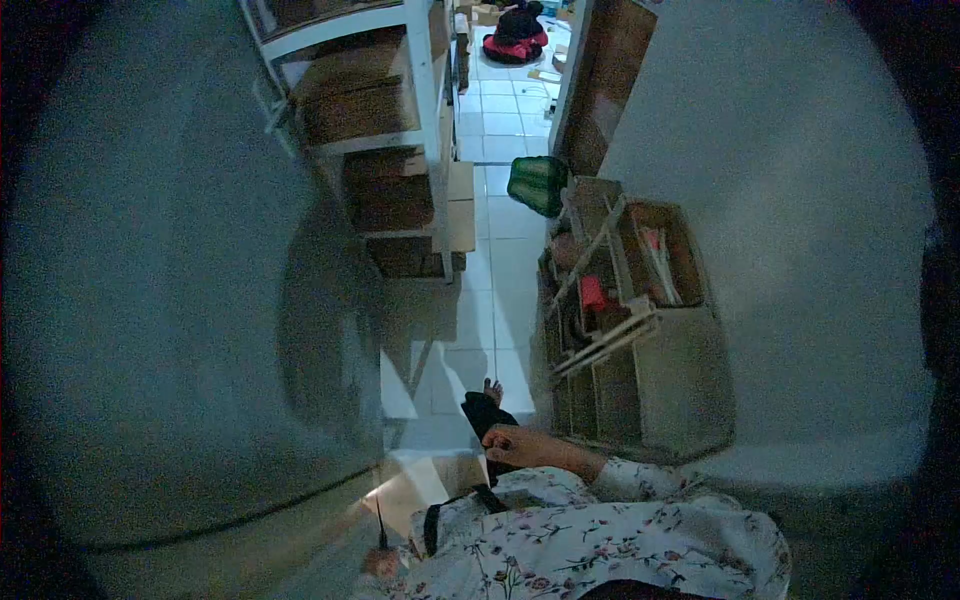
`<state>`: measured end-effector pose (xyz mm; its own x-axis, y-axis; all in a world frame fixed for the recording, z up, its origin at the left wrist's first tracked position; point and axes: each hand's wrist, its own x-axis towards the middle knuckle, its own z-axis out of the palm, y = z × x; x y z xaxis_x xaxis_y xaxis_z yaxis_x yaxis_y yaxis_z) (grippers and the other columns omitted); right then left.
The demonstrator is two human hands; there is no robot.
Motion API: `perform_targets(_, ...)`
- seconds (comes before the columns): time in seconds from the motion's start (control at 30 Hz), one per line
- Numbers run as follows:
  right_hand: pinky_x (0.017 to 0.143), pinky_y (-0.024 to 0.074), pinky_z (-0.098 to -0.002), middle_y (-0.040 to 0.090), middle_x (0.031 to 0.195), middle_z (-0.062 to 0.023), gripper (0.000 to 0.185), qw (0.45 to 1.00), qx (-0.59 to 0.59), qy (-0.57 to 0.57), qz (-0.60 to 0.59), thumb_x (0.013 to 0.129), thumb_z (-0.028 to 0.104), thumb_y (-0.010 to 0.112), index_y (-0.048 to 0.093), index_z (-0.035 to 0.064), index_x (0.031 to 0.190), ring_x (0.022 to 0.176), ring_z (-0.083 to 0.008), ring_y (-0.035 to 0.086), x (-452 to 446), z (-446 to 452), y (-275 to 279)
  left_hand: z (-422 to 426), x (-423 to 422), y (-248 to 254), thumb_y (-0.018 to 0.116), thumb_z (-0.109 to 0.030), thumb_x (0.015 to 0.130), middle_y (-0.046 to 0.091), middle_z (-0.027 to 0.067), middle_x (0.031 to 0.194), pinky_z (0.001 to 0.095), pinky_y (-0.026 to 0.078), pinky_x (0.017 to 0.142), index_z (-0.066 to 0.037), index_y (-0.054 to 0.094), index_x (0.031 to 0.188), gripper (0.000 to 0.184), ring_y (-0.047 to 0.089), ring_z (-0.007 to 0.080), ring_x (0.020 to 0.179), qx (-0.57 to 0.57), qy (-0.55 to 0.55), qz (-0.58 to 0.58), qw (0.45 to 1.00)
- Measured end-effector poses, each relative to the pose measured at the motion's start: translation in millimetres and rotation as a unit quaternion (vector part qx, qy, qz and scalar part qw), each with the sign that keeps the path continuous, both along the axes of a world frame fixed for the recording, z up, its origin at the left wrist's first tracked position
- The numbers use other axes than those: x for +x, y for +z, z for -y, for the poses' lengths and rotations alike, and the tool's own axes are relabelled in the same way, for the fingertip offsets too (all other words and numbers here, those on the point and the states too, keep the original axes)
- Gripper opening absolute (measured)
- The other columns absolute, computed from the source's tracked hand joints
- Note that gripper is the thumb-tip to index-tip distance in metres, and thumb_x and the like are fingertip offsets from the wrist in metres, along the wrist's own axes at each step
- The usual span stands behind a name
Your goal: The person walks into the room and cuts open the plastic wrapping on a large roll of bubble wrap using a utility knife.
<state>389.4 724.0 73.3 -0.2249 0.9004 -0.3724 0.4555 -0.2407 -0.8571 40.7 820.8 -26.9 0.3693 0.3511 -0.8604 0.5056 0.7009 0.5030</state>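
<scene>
My right hand [505,446] is held across the front of my body, above a dark trouser leg [484,411]. Its fingers are curled in, and whatever they may hold is hidden. Low at the left is my left hand [379,563], dim and partly blurred. A thin dark pointed stick [381,525], thicker at its lower end, rises from that hand; its exact kind cannot be made out. A floral white garment [560,535] covers my body, and one bare foot [492,390] shows on the tiles.
A narrow tiled walkway [478,320] runs ahead. White-framed shelves [432,130] with brown boxes line the left. On the right stand a rack [685,370] with a red item [593,293] and a green basket-like object [537,184]. Beyond, a person [516,38] is low on the floor.
</scene>
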Motion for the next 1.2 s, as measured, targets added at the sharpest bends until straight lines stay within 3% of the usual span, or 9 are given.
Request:
perform_targets(0.27,0.072,0.0424,-0.0365,0.056,0.094,-0.0122,0.035,0.997,0.013,0.055,0.055,0.08,0.028,0.052,0.047,0.0058,0.106,0.085,-0.0252,0.054,157.5,-148.4,-80.1,-202.0,215.9,-141.9,0.048,-0.027,0.079,0.05,0.0021,0.058,0.0265,0.031,0.039,-0.007,0.052,0.07,0.023,0.042,0.0119,0.043,-0.051,-0.238,0.01,0.97)
perform_targets(0.3,0.073,0.0422,-0.0378,0.055,0.096,-0.013,0.035,0.995,0.036,0.048,0.078,0.079,0.027,0.053,0.047,0.0064,0.107,0.086,-0.0271,0.054,182.1,-177.3,-91.2,-222.9,249.8,-191.3,0.048,-0.033,0.079,0.043,0.0006,0.046,0.0302,0.029,0.037,-0.007,0.05,0.059,0.032,0.036,0.0127,0.035,0.06,-0.339,-0.068,0.936)
perform_targets(0.43,0.076,0.0388,-0.0427,0.05,0.099,-0.0135,0.04,0.947,0.226,0.041,0.226,0.073,0.03,0.056,0.047,0.0083,0.106,0.09,-0.0326,0.048,228.2,-283.9,-88.7,-257.2,397.2,-60.5,0.051,-0.039,0.07,0.061,0.0134,0.073,0.0401,0.044,0.064,-0.005,0.059,0.077,0.036,0.059,0.0296,0.071,0.412,-0.482,-0.242,0.735)
perform_targets(0.53,0.075,0.0371,-0.0423,0.051,0.094,-0.014,0.038,0.906,0.088,0.222,0.35,0.072,0.033,0.054,0.05,0.0095,0.102,0.088,-0.0302,0.049,249.8,-355.7,-86.0,-303.4,461.3,20.5,0.055,-0.039,0.068,0.062,0.0114,0.082,0.0382,0.046,0.069,-0.009,0.057,0.089,0.036,0.059,0.0276,0.08,0.339,-0.499,-0.213,0.768)
perform_targets(0.7,0.072,0.0384,-0.0423,0.054,0.085,-0.015,0.029,0.874,0.186,0.234,0.383,0.07,0.026,0.052,0.054,0.0044,0.09,0.086,-0.0304,0.051,371.9,-455.6,-171.9,-409.9,527.5,-57.8,0.06,-0.041,0.067,0.061,0.0112,0.084,0.0379,0.045,0.068,-0.009,0.054,0.094,0.042,0.058,0.0297,0.079,0.343,-0.353,-0.083,0.866)
perform_targets(0.8,0.07,0.0407,-0.0419,0.056,0.086,-0.0168,0.027,0.939,-0.006,0.279,0.201,0.07,0.019,0.052,0.054,0.0009,0.089,0.084,-0.0315,0.053,473.5,-536.7,-151.1,-484.4,619.9,-71.9,0.059,-0.042,0.068,0.059,0.0152,0.088,0.0388,0.043,0.073,-0.006,0.051,0.102,0.051,0.056,0.0302,0.084,0.366,-0.377,-0.029,0.85)
perform_targets(0.9,0.071,0.042,-0.0402,0.057,0.093,-0.018,0.027,0.966,-0.138,0.125,0.178,0.072,0.01,0.05,0.052,0.0025,0.097,0.086,-0.0317,0.054,568.3,-551.1,-99.6,-554.9,719.5,-93.9,0.059,-0.042,0.069,0.056,0.0173,0.095,0.0399,0.04,0.078,-0.006,0.049,0.107,0.053,0.053,0.0309,0.091,0.338,-0.432,0.054,0.834)
perform_targets(0.97,0.072,0.0417,-0.0396,0.056,0.095,-0.0172,0.029,0.973,-0.162,-0.01,0.167,0.075,0.015,0.05,0.052,0.0031,0.101,0.086,-0.0306,0.054,646.8,-558.1,-109.7,-602.5,800.9,-40.8,0.059,-0.041,0.071,0.05,0.0169,0.107,0.0406,0.038,0.083,-0.007,0.047,0.111,0.054,0.047,0.0309,0.1,0.572,-0.447,0.068,0.685)
perform_targets(1.2,0.075,0.0427,-0.0335,0.057,0.097,-0.0129,0.033,0.887,-0.137,-0.43,0.093,0.081,0.026,0.049,0.052,0.0042,0.106,0.084,-0.0245,0.056,810.4,-582.1,-152.5,-778.6,1012.1,-14.3,0.051,-0.044,0.076,0.047,0.014,0.113,0.0397,0.038,0.084,-0.003,0.043,0.114,0.056,0.046,0.031,0.102,0.451,-0.6,0.066,0.658)
